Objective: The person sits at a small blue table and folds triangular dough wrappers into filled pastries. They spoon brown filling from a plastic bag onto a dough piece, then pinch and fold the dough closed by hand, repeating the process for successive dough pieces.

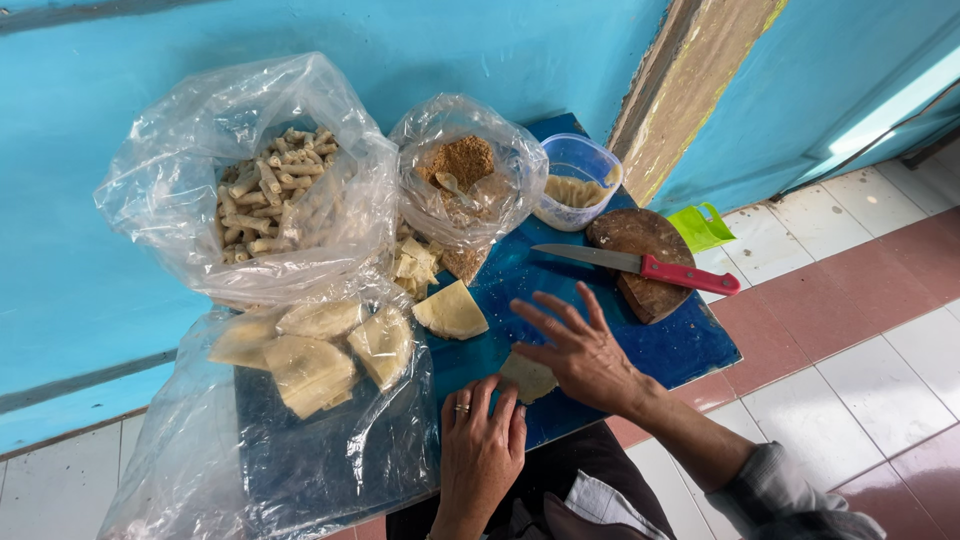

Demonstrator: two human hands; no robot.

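- The thing under both hands is a small pale wrapper sheet, lying flat on the blue surface near the close edge, roughly in the middle.
- Right hand sits on top of the sheet's right side, fingers spread wide and flat, pointing up-left. It's pressing, not clamped on anything.
- Left hand comes in from the near side, fingers together and stretched forward, tips touching the sheet's left edge. There's a ring on one finger. Also not gripping, just resting on it.
- So the sheet lies between the two hands, just ahead of the left fingertips and under the right palm. Both touch it; the right covers more of it.
- Just beyond, up-left, a loose folded wrapper triangle sits on the surface, apart from the hands.
- Left of that, a clear plastic bag holding a pile of folded wrappers.
- Far left, a bigger bag of little rolled sticks. Next to it, a bag of brown crumbly filling.
- Far middle, a clear plastic tub with something pale inside.
- To the right, a red-handled knife lies across a round wooden board, long axis running left-right, blade pointing left, well apart from the right hand.
- A green plastic thing sits past the board by the wall.
- Room: turquoise wall behind, floor of white and reddish tiles to the right.
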